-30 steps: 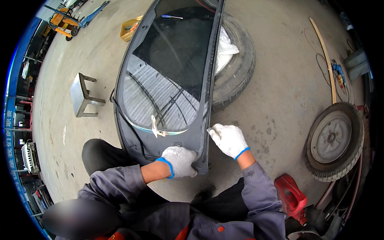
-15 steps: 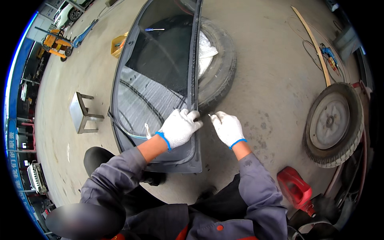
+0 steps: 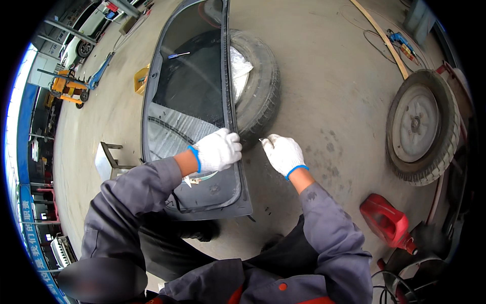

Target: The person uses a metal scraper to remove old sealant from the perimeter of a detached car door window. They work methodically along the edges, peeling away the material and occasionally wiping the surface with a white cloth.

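A dark grey car door (image 3: 238,190) with a large glass pane lies flat before me, partly over a tyre (image 3: 266,81). My left hand (image 3: 218,150), in a white knit glove with a blue cuff, rests across the door's right edge, its fingers curled over the rim. Just right of that edge, my right hand (image 3: 283,154), gloved alike, is closed in a pinch. A small, thin, pointed piece (image 3: 261,140) sticks out at its fingertips; its kind is unclear. A blue-handled screwdriver (image 3: 178,55) lies on the glass. Small pale scraps (image 3: 191,181) lie beside my left wrist.
On the right are a wheel (image 3: 415,124), a red jug (image 3: 385,220), a wooden strip (image 3: 382,38) and a blue power tool (image 3: 401,43) with cables. At left stand a metal stool (image 3: 106,161), a yellow box (image 3: 140,81) and an orange trolley (image 3: 68,88).
The view has shifted, so the door sits further left. My left hand has moved slightly up along the door's edge. The right hand keeps its pinch near the same spot.
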The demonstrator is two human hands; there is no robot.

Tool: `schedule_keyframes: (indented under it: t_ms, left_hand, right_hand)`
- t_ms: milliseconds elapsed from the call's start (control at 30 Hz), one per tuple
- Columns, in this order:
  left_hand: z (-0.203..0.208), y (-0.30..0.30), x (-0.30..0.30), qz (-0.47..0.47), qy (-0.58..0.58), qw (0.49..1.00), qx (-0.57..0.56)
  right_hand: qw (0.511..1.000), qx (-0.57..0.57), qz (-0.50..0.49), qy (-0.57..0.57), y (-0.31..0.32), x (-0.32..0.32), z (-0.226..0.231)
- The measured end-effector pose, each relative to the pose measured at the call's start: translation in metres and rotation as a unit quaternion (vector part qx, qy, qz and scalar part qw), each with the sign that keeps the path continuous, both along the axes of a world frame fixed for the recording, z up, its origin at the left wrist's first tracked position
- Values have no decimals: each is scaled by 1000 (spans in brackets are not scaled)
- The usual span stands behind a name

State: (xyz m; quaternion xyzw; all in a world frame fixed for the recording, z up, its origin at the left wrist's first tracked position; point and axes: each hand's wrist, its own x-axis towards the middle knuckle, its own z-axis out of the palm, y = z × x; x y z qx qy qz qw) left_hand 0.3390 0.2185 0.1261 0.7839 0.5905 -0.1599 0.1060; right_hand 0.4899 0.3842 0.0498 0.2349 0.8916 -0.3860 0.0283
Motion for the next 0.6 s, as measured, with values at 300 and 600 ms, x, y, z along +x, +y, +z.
schedule_keyframes:
  t_ms: [300,600]
  left_hand:
    - [-6,-8,-31,172,64,983,14]
    - [-26,8,-22,635,-552,538,51]
  right_hand:
    - [993,-17,115,-29,-16,-2,6]
    - [994,-9,103,-19,-16,-6,-2]
